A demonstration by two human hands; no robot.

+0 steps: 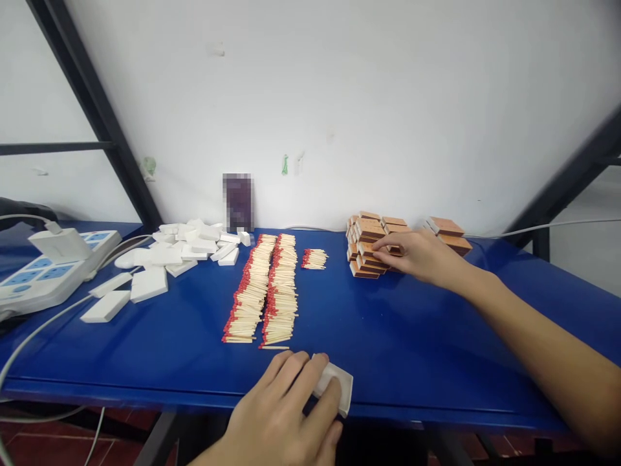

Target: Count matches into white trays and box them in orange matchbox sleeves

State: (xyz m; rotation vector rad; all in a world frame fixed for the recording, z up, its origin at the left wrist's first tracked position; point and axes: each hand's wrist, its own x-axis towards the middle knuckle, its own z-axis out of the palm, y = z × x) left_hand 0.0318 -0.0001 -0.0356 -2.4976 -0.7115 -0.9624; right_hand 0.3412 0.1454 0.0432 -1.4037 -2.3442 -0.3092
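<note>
My left hand [284, 408] rests at the near edge of the blue table [388, 336], its fingers closed round a white inner matchbox tray [337, 385]. My right hand [420, 255] reaches to the far right and its fingertips pinch an orange matchbox sleeve in the stacked pile of orange matchbox sleeves [371, 243]. Two long rows of red-tipped matches [266, 291] lie in the middle of the table. A small bundle of matches [314, 259] lies beside them.
A heap of white inner trays [189, 249] lies at the far left, with a few loose ones [107, 304] nearer. A white power strip [43, 268] with cables sits at the left edge. More orange sleeves [449, 233] lie behind my right hand. A white wall stands behind.
</note>
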